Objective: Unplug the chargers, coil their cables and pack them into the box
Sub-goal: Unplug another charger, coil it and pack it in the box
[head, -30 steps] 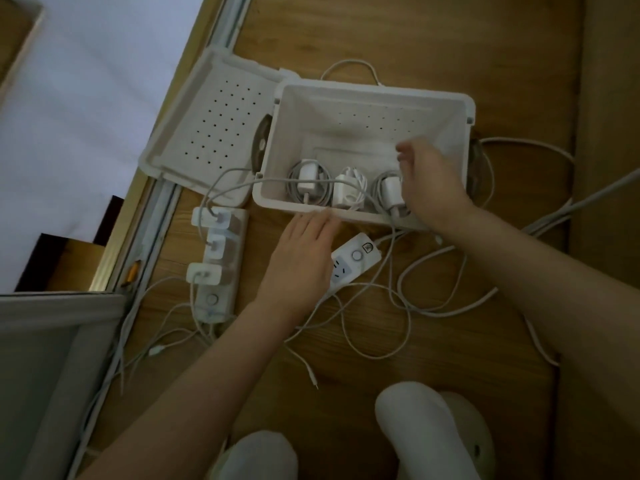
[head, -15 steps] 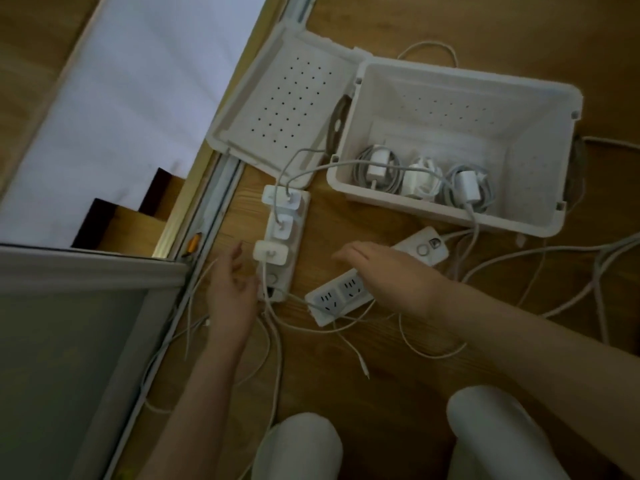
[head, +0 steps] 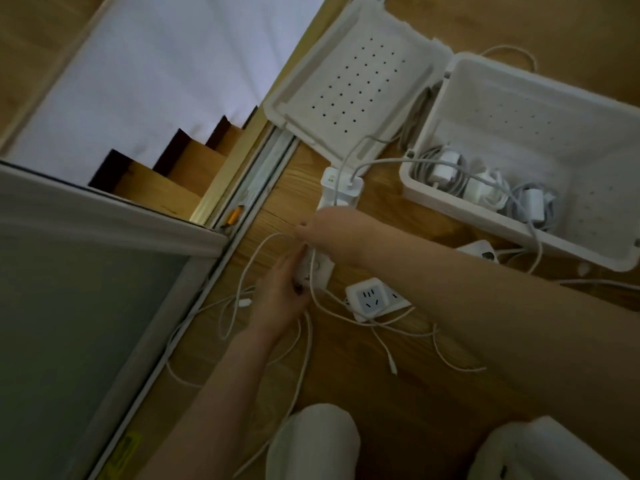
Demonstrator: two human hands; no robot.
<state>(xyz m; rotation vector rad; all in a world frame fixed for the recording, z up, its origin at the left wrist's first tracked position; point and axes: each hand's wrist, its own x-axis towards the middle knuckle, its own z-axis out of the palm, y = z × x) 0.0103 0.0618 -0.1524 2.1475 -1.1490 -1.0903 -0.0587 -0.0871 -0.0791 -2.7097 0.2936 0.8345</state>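
left hand (head: 280,296) sits at the near end of the long white plastic power strip (head: 323,270). fingers fairly straight, laid against its left edge, not wrapped round anything I can see

right hand (head: 323,230) is just beyond the left hand, over the middle of the same strip, with its fingers curled down toward it. what's under them is hidden, so I can't tell if it has hold of a charger or of nothing. the two hands are close, nearly touching

just past the right hand, on the far end of the strip, I see a square white plugged-in charger (head: 341,184). its thin white cable (head: 381,162) runs off right and across the box. another plugged-in block shows only as a sliver between that charger and the right hand

right of both hands is the white perforated plastic box (head: 446,202), open. its perforated white lid (head: 356,84) lies flat beyond the right hand, touching the box's left side. three coiled white chargers (head: 485,190) sit in a row along the box's near wall

right of the left hand, partly under the right forearm, is a short white power strip with a pale blue socket face (head: 372,299)

loose white cables (head: 346,317) lie tangled on the wooden floor (head: 398,393) around the left hand, one looping past its fingertips
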